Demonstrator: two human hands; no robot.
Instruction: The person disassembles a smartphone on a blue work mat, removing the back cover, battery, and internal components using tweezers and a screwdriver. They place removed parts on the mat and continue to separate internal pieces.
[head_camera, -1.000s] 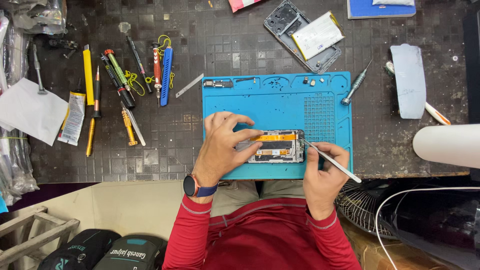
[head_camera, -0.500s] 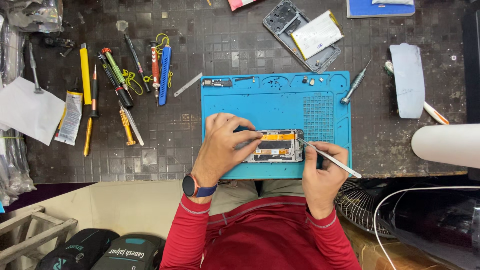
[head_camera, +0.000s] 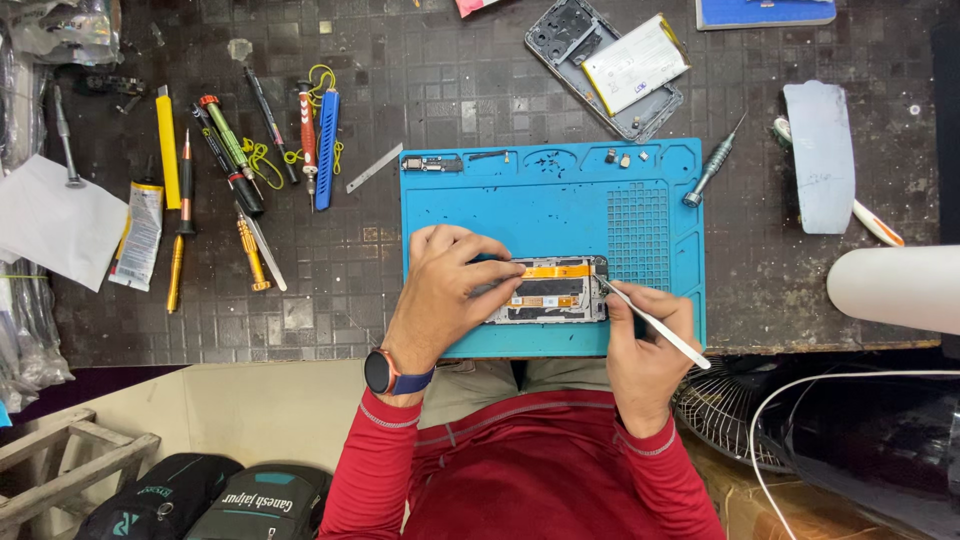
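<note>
Two hands work over one opened phone, which lies on the near part of a single blue repair mat on the dark tiled surface. The left hand lies flat over the phone's left end, fingers pressed down and slightly spread, holding it in place. The right hand pinches one slim white pointed tool, whose tip meets the phone's right edge. The phone is a dark, long frame lying crosswise, its inside exposed: one orange flex strip runs along its far side, with small boards and metal parts beneath it. A second phone shell with a pale battery sits beyond the mat, well apart. One grey screwdriver rests at the mat's right corner. To the left lies a row of roughly ten hand tools, screwdrivers and picks among them; the exact count is hard to tell. One red-strapped watch sits on the left wrist.
</note>
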